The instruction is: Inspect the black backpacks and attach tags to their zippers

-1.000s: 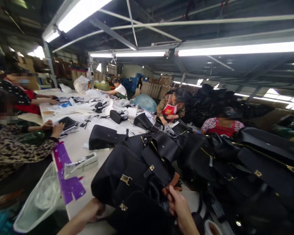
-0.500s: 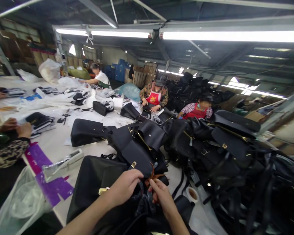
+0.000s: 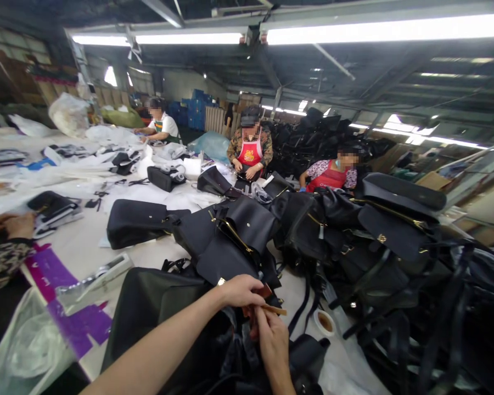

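Close together over the black bags, both of my hands are closed on a thin orange-brown strip (image 3: 276, 310). My left hand (image 3: 243, 291) comes in from above, its fingers bent over the strip and partly hiding it. From below, my right hand (image 3: 272, 333) pinches the strip, whose loose end sticks out to the right. What the strip is attached to, if anything, is hidden. A large black bag (image 3: 146, 310) lies under my left forearm. Just beyond my hands rests another black bag (image 3: 226, 260) with a flap and a gold zip.
A roll of tape (image 3: 324, 322) lies right of my hands. Black bags with dangling straps (image 3: 385, 260) pile up on the right. Purple card (image 3: 72, 312) and clear plastic (image 3: 35, 351) are at the left. Co-workers sit across the table (image 3: 148, 253); another's hands (image 3: 18, 226) show at left.
My hands have drawn closer together, and the left has shifted right over the strip. More of the strip's end shows. The view has turned slightly, moving the table leftward.
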Tool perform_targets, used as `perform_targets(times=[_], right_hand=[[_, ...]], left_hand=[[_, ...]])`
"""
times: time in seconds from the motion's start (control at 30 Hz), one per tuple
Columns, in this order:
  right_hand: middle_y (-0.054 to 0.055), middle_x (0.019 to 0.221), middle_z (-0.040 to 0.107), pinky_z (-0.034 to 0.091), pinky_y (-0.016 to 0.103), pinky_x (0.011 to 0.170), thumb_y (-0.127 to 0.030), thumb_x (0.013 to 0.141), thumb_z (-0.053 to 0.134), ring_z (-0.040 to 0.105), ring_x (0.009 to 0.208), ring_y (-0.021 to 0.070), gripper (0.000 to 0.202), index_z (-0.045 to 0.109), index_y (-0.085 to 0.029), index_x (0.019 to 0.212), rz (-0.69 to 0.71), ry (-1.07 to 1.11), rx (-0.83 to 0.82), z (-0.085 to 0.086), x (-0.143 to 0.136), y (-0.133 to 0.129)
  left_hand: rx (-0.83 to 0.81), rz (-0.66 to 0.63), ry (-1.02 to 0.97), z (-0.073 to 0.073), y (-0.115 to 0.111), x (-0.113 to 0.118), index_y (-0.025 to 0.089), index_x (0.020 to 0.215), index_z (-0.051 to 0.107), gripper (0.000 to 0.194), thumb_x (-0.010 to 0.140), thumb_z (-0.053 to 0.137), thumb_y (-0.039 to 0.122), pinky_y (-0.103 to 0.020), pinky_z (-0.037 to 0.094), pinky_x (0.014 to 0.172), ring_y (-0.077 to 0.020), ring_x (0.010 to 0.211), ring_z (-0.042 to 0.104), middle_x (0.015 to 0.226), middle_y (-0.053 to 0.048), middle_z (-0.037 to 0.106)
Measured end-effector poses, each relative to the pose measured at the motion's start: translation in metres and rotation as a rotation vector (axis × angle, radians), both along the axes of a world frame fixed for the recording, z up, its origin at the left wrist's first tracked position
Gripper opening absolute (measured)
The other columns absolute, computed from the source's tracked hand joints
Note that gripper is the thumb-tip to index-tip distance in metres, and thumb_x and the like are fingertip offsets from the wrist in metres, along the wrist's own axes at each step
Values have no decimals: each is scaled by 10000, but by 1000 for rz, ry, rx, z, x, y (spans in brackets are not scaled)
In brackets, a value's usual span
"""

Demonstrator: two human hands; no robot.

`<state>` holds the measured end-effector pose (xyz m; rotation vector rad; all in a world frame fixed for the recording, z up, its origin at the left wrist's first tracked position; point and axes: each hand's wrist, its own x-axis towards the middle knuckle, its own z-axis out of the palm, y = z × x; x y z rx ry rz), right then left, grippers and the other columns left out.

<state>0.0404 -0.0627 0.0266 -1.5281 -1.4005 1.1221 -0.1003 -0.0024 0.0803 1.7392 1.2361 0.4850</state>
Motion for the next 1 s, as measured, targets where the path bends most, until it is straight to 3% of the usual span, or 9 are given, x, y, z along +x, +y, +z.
perform_targets(times=[0.1,0.17,0.23,0.33,0.43,0.6,0.7,0.83,1.0], right_hand=[[28,536,627,478,299,503,-638,802,513,604,517,223,510,701,-174,893,-68,105,-69,2,-3,-1],[36,583,650,486,293,483,-632,810,516,607,512,216,528,697,-163,972,-27,181,-50,8,-6,-8],[25,607,643,482,272,484,-575,839,535,589,501,186,448,713,-179,950,74,218,70,16,-10,-21],[-2,571,597,470,243,509,-454,877,560,559,489,148,295,742,-222,880,188,238,292,28,-15,-48],[10,610,624,477,235,520,-375,896,562,571,507,142,236,748,-231,872,196,224,398,34,-15,-63],[59,851,665,524,264,727,-260,887,585,645,792,180,128,706,-220,875,103,116,551,33,-9,-54],[43,839,647,505,254,737,-248,878,593,629,776,162,112,701,-223,867,147,88,579,29,-7,-49],[20,768,617,463,251,637,-401,879,581,577,702,158,233,674,-209,787,12,188,284,22,-7,-46],[-29,596,531,358,234,481,-551,765,658,448,540,125,358,649,-194,739,-219,505,5,13,-3,-38]], left_hand=[[-38,82,-82,-1,-11,0,141,766,636,239,835,477,307,-204,440,513,-132,543,582,617,5,608],[22,184,-161,6,-31,-4,145,723,606,258,860,441,288,-199,423,501,-119,515,553,595,6,583],[183,274,-243,16,-61,-12,152,673,603,274,871,462,279,-201,422,539,-115,540,548,598,0,582],[436,215,-302,30,-111,-26,166,760,672,266,905,470,262,-227,455,692,-144,717,612,750,-49,669],[365,219,-409,33,-137,-34,171,833,696,277,927,475,310,-224,469,657,-144,708,619,804,-67,690],[29,474,-484,20,-108,-30,135,736,666,308,859,561,398,-182,328,417,-72,421,432,553,3,569],[-86,571,-592,16,-80,-24,142,686,615,320,809,570,434,-188,269,378,-65,361,373,493,25,537],[12,554,-566,26,-69,-15,143,658,621,297,802,582,400,-194,336,462,-69,385,402,435,44,493],[154,541,-562,53,-93,-27,147,696,637,295,859,559,381,-190,320,479,-68,420,379,435,56,446]])
